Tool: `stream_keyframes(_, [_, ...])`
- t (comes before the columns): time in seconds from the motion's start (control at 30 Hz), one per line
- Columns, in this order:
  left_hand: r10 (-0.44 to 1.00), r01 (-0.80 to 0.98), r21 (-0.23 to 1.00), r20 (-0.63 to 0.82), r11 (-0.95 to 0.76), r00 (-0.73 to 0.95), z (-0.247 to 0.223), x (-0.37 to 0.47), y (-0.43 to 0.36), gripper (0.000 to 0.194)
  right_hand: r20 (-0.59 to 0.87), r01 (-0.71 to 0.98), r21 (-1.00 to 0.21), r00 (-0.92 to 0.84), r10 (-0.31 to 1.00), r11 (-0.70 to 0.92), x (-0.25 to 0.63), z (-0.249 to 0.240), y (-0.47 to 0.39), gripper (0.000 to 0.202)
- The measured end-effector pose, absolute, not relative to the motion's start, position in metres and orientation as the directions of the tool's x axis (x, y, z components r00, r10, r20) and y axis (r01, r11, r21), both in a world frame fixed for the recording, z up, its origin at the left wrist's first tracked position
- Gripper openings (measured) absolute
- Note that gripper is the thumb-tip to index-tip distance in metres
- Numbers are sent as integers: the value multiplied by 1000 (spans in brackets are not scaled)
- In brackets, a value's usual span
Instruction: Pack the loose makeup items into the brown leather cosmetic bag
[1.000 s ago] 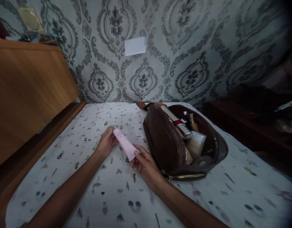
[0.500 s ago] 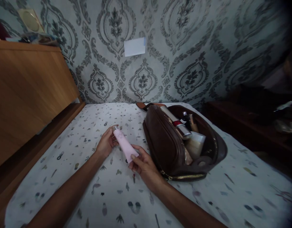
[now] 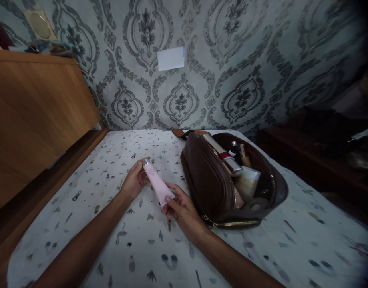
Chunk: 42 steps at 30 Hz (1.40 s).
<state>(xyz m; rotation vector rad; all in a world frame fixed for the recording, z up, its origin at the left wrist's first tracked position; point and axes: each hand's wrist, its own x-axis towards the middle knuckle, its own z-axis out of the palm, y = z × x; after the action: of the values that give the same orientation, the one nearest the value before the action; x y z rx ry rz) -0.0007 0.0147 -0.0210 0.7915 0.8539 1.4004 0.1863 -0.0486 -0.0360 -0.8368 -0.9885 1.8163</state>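
Observation:
Between my two hands a pink cosmetic tube (image 3: 157, 182) with a silver cap is held at a slant above the bed sheet. My left hand (image 3: 134, 179) has its fingers closed round the capped upper end. Pinching the flat lower end is my right hand (image 3: 183, 208), thumb on top. Just right of that hand stands an open dark brown leather bag (image 3: 206, 176). Inside it I see a silver-ended cylinder with a red band (image 3: 228, 160), a frosted container (image 3: 248, 182) and small bottles.
The patterned white sheet (image 3: 150, 244) lies beneath everything. A wooden cabinet (image 3: 42, 108) borders the left side. Damask wallpaper with a white paper (image 3: 171, 59) on it rises behind. Dark furniture (image 3: 291, 152) with things on it is dim at the right.
The view has shifted very slightly. Both hands keep their hold on the pink tube, and the bag stays in place.

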Motion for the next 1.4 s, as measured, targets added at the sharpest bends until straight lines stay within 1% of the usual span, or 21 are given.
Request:
stream_keyframes(0.13, [1000, -472, 882, -21, 9, -20, -21, 0, 15, 44, -168, -335, -894, -367, 915, -298, 185, -33, -50, 62])
stream_keyframes(0.3, [999, -460, 888, -13, -3, -31, -20, 1, 14, 46, -155, -175, -960, -325, 933, -220, 181, -31, -55, 68])
stream_keyframes(0.4, [999, -470, 882, -13, -9, -43, -19, 1, 14, 47, -127, -56, -987, -274, 953, -148, 178, -31, -57, 61])
stream_keyframes(0.5, [998, -487, 873, -21, -10, -57, -18, 2, 14, 48, -101, -12, -994, -261, 960, -107, 178, -34, -57, 53])
stream_keyframes(0.63, [998, -484, 875, -18, -12, -57, -18, 1, 14, 46, -26, -19, -999, -284, 959, -33, 179, -40, -55, 51])
stream_keyframes(0.73, [998, -490, 871, -6, -27, -65, -19, 0, 14, 41, 2, -22, -1000, -290, 957, -4, 179, -41, -54, 52])
stream_keyframes(0.87, [996, -517, 854, 8, -53, -89, -20, -1, 16, 36, 61, 22, -997, -267, 962, 69, 180, -39, -52, 49])
stream_keyframes(1.0, [998, -501, 864, 2, -36, -67, -19, -2, 15, 41, 69, 47, -995, -289, 955, 86, 180, -39, -52, 49])
stream_keyframes(1.1, [999, -482, 876, -9, -10, -37, -17, -2, 15, 48, 46, 60, -996, -268, 962, 64, 181, -43, -52, 57])
stream_keyframes(1.2, [1000, -478, 878, -8, -7, -28, -16, -2, 14, 51, 0, 40, -999, -253, 967, 10, 182, -44, -54, 64])
stream_keyframes(1.4, [997, -491, 871, -53, 20, -53, -18, -3, 15, 51, -52, -155, -981, -354, 934, -114, 186, -34, -55, 60])
